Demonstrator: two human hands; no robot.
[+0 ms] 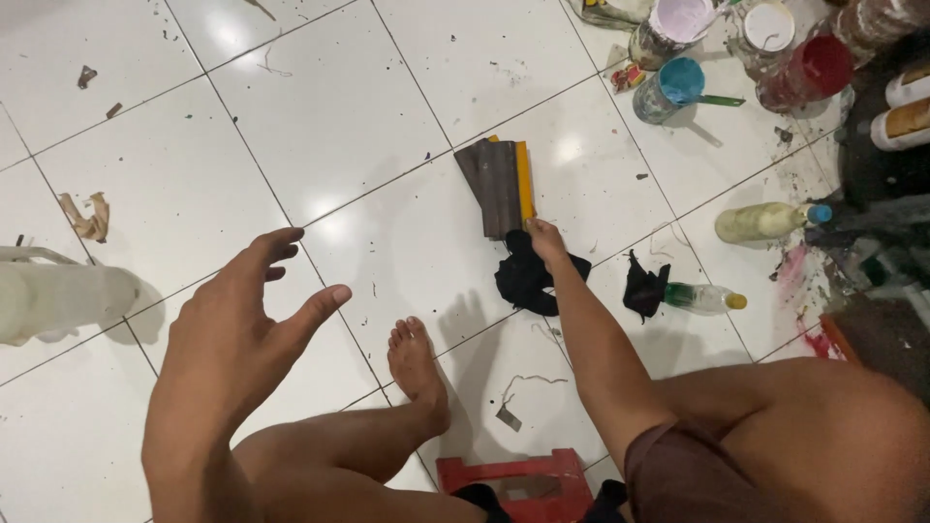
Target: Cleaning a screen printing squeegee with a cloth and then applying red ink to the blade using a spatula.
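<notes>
Right hand (545,239): fingers closed onto the near end of the squeegee, pinching it together with the black rag; a closed, holding grip.
Squeegee (499,184): flat dark blade with a yellow-orange strip along its right edge, lying on the tile at about 12 o'clock from the person's foot, touching the rag at its lower end.
Black rag (528,281): crumpled cloth bunched under and beside the right hand.
Left hand (254,320): held in the air at 9 o'clock of the foot, fingers spread wide, holding nothing.
Handling, squeegee: judged stiff, light and flat; possibly slick with paint; best taken at the near end or along the long edges.
Handling, rag: judged soft, limp, light; gathers anywhere.
Foot (417,368): bare, flat on the tile, just below the rag.
Red stool (513,479): at 6 o'clock, partly under the person.
Paint pots (678,87): cluster at 1 to 2 o'clock, open, with pink, white, blue and red contents.
Plastic bottles (765,221): lying on their sides at 3 o'clock, near a second dark cloth (644,289).
Floor (320,116): glossy white tile, speckled with scraps and paint stains; reflections suggest it is slippery.
</notes>
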